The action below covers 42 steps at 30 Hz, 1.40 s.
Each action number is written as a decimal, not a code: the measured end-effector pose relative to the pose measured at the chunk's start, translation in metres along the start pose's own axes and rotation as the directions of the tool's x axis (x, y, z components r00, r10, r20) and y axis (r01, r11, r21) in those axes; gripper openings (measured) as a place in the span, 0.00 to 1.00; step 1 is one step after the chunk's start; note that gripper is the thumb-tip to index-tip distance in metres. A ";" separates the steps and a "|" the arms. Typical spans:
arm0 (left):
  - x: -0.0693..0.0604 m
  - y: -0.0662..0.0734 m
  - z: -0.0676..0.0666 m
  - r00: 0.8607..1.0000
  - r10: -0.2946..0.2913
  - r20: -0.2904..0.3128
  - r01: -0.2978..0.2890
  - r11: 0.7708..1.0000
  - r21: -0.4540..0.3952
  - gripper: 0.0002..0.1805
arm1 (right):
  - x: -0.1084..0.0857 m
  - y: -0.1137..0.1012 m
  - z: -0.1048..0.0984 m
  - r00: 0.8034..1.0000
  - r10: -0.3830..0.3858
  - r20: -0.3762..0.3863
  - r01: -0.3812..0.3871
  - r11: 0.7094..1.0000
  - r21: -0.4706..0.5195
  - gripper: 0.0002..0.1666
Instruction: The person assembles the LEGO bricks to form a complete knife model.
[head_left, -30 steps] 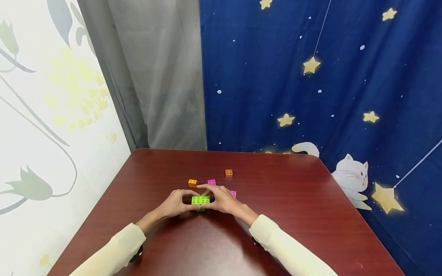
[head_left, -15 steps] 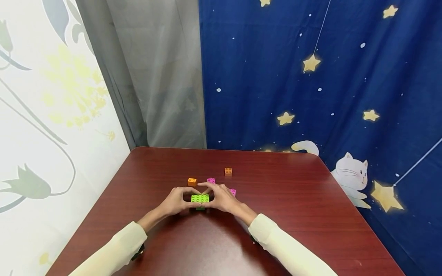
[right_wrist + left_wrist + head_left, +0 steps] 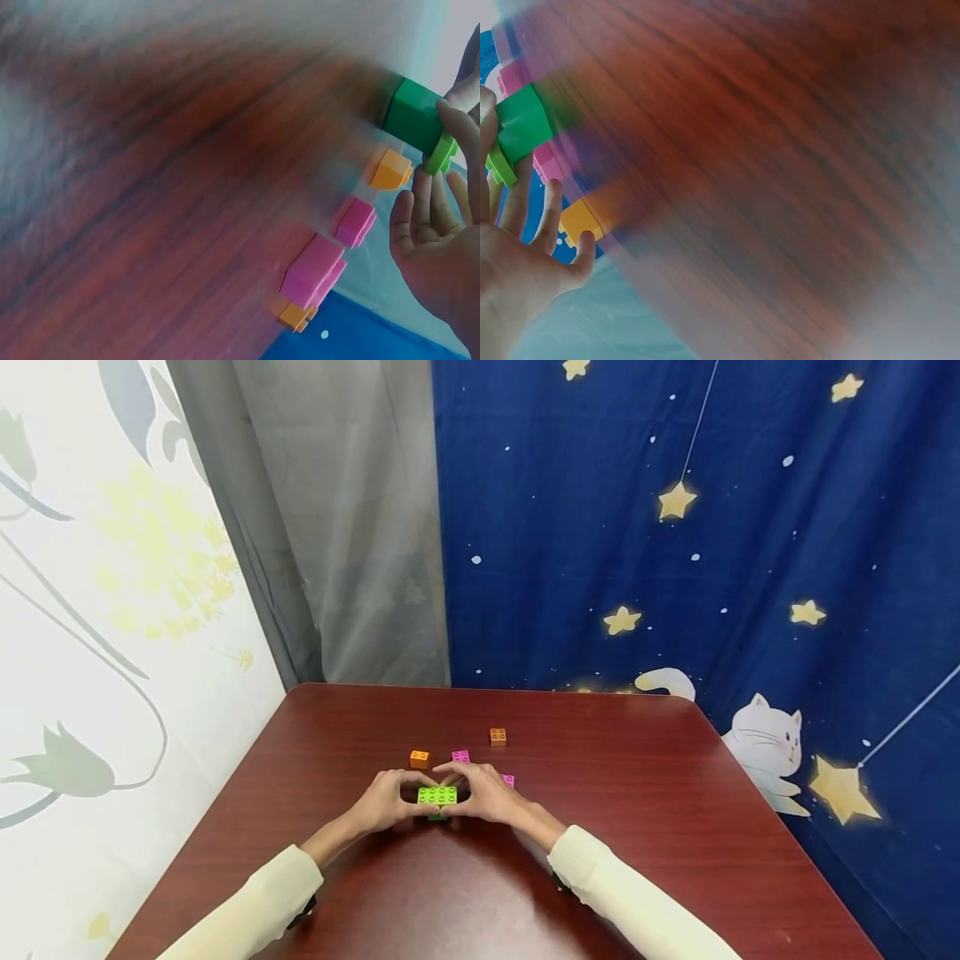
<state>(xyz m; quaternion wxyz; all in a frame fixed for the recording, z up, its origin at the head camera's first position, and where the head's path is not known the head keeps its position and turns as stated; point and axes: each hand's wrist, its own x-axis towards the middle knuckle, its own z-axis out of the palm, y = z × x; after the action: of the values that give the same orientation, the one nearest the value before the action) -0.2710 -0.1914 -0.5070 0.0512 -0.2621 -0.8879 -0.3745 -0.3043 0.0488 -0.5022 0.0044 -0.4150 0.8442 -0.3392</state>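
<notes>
A lime-green studded piece (image 3: 437, 795) sits on top of a darker green block (image 3: 526, 126). In the head view my left hand (image 3: 381, 803) holds the lime piece from the left, thumb along its near side and index finger reaching around behind. My right hand (image 3: 489, 795) mirrors this from the right, and the two thumbs come close together in front. The right wrist view shows the green block (image 3: 414, 115) beneath the lime piece (image 3: 441, 154), with the right thumb against them. Remaining fingers of both hands extend outward. The fingertips behind the piece are partly hidden.
Behind the hands on the dark red table (image 3: 600, 752) lie an orange brick (image 3: 419, 759), a pink brick (image 3: 461, 757), another pink brick (image 3: 507, 781) partly covered by the right hand, and a darker orange brick (image 3: 498, 737) farther back. Curtains hang beyond the table.
</notes>
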 end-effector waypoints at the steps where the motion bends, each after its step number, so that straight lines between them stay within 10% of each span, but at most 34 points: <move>1: 0.000 0.000 0.000 1.000 -0.002 0.001 0.002 1.000 0.001 0.17 | -0.001 0.001 -0.002 1.000 0.005 0.005 -0.005 1.000 0.001 0.38; 42: 0.001 -0.002 0.002 0.995 -0.096 0.027 0.097 0.995 -0.032 0.17 | -0.052 0.065 -0.049 0.991 0.067 -0.115 -0.075 0.995 -0.069 0.33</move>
<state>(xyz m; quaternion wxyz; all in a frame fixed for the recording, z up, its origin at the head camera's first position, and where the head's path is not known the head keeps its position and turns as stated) -0.2726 -0.1909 -0.5096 0.0174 -0.2244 -0.8937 -0.3880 -0.3298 0.1409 -0.5163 -0.0464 -0.3647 0.8692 -0.3308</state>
